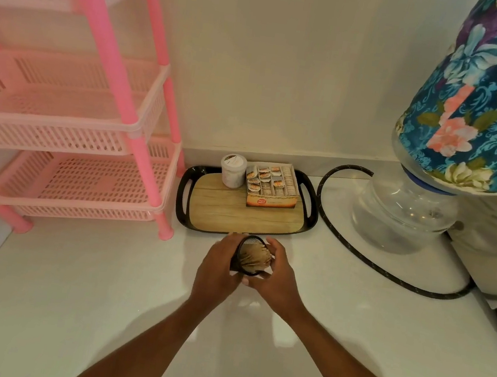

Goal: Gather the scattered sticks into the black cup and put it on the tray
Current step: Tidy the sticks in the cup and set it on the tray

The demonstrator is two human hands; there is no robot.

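Black cup (251, 257) cradled between both hands just short of the tray (310, 211), above the worktop (98, 295), mouth tipped toward the camera, sticks (256, 258) bunched inside. Left hand (219, 267) wrapped round the cup's side, right hand (276, 275) cupped against the other. Best to right the cup before moving, then set it on the bare wood in front of the box (272, 188) and jar (233, 170); no loose sticks visible.

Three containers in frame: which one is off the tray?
The black mesh cup full of wooden sticks, held between left hand and right hand. The white lidded jar and cardboard sachet box stand on the wood-faced tray.
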